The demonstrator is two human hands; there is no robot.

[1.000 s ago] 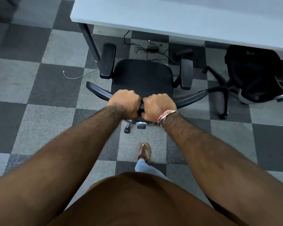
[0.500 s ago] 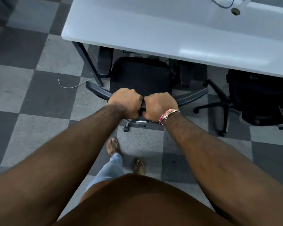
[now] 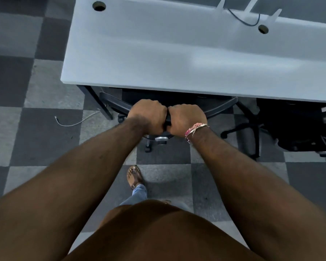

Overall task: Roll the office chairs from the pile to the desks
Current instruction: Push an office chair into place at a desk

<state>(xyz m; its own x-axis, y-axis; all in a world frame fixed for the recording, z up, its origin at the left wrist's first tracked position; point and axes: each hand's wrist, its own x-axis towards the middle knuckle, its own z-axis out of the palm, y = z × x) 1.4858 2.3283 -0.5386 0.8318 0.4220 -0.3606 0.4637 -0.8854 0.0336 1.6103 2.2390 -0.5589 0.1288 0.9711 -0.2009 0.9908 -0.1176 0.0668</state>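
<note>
Both grips clenched side by side on the curved top rail of the chair (image 3: pixel 220 108): left hand (image 3: pixel 149 115) and right hand (image 3: pixel 186 117) knuckles-up, nearly touching, fingers wrapped over the rail's middle.

Largest first. Counter (image 3: pixel 177 53): broad, pale grey-white, smooth with a dull sheen, rounded near corner, two round cable holes at the back edge. Floor (image 3: pixel 26 129): carpet tiles, light and dark grey in a checkerboard, matte and slightly fuzzy.

Chair: black, pushed in under the counter's front edge, seat and armrests mostly hidden beneath it; only the thin arched back rail, a chrome hub and one castor in sight below the hands. Rail ends flaring out to either side of the fists, left end close to the dark slanted leg (image 3: pixel 100 104) at the counter's corner.

Second chair (image 3: pixel 290 129): black too, just to the right, also tucked under the counter, star base and castors sticking out onto the floor, near the first chair's right rail end.

Smaller bits. Sandalled foot (image 3: pixel 134 177) on the floor behind the chair, pale jeans cuff above it. Thin white cable (image 3: pixel 73 123) lying loose on the carpet left of the leg. Dark cable (image 3: pixel 248 21) looping on the counter's far edge. Pink and white thread band (image 3: pixel 193 129) round the right wrist.
</note>
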